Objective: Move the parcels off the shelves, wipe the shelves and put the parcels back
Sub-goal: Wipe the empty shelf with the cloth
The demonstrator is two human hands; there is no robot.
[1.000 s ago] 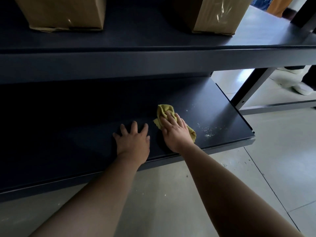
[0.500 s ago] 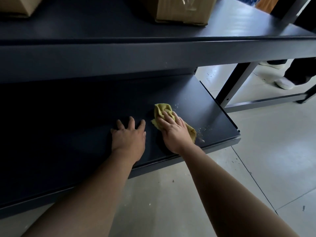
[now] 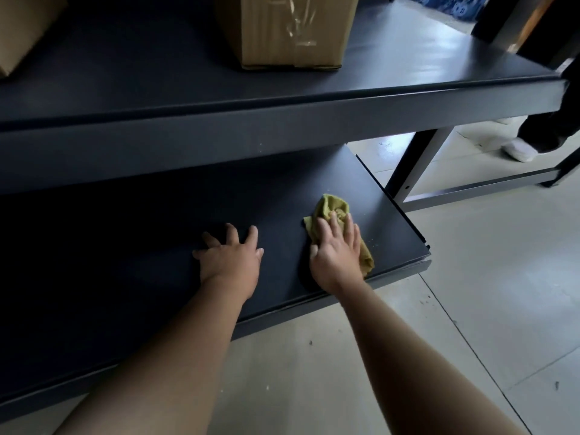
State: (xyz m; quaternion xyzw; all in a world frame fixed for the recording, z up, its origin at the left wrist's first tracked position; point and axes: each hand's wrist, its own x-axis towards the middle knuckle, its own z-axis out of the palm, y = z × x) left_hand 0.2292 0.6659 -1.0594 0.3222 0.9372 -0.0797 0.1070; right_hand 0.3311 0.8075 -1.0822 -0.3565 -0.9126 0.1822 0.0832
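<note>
R. hand [image 3: 337,255], fingers straight and slightly apart, presses yellow-green cloth [image 3: 329,207] on lower shelf [image 3: 157,262], nearer its right end than 0.5 s ago; gap to L. hand [image 3: 230,262] wider; L. hand stays flat, fingers splayed; taped parcel [image 3: 288,29] sits on upper shelf [image 3: 408,67].

The floor [image 3: 489,309] was pale grey with thin lines across it and a few dark specks [image 3: 310,342]. Far back on the right stood someone's white shoe [image 3: 519,151] under a dark trouser leg [image 3: 546,130]. Something blue [image 3: 439,6] showed at the top.
</note>
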